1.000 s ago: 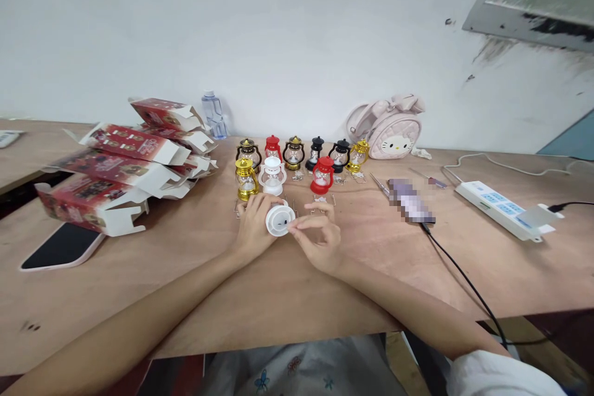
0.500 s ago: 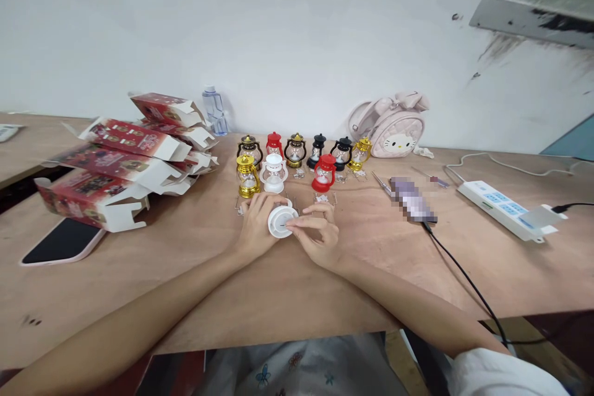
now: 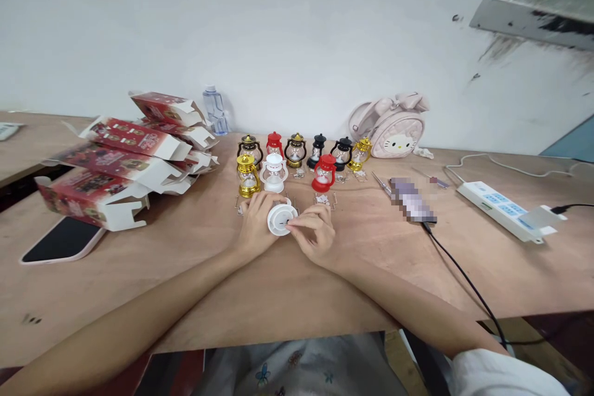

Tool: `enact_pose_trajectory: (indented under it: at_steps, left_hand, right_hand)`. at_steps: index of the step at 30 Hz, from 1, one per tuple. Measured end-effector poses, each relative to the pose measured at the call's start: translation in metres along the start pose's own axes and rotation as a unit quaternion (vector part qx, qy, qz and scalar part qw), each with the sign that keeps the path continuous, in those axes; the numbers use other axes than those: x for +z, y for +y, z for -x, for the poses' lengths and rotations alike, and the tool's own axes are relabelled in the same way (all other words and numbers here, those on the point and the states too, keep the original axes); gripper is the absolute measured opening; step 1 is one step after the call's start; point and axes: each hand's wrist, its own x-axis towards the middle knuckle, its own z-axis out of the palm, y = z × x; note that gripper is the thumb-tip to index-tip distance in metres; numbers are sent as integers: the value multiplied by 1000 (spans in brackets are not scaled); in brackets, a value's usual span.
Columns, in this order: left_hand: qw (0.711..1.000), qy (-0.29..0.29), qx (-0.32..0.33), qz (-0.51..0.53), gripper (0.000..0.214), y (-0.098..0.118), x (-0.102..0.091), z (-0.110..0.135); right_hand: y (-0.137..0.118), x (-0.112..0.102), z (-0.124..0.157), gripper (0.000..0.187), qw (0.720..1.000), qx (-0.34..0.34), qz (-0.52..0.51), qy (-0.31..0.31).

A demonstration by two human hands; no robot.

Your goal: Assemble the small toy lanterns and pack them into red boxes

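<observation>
My left hand is wrapped round a small white lantern tipped on its side, its round base facing me. My right hand is pinched at the right edge of that base, thumb and forefinger together; what they pinch is too small to make out. Behind my hands stand several little lanterns: a gold one, a white one, a red one, and a back row of black, red and gold ones. Thin wire handles lie on the wooden table nearby.
Opened red and white boxes are piled at the left, a dark phone in front of them. A water bottle and a pink bag stand by the wall. A blurred device with a black cable and a white power strip lie at the right.
My right hand has closed in on the lantern's base, its fingers pinching at the rim. The left hand keeps the same hold.
</observation>
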Motion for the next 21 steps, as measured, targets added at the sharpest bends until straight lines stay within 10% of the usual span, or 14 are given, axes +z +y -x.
enact_pose_trajectory:
  at_steps: [21]
  left_hand:
    - [999, 13, 43, -17, 18, 2, 1, 1]
  right_hand:
    - [6, 3, 14, 27, 998, -52, 33, -15]
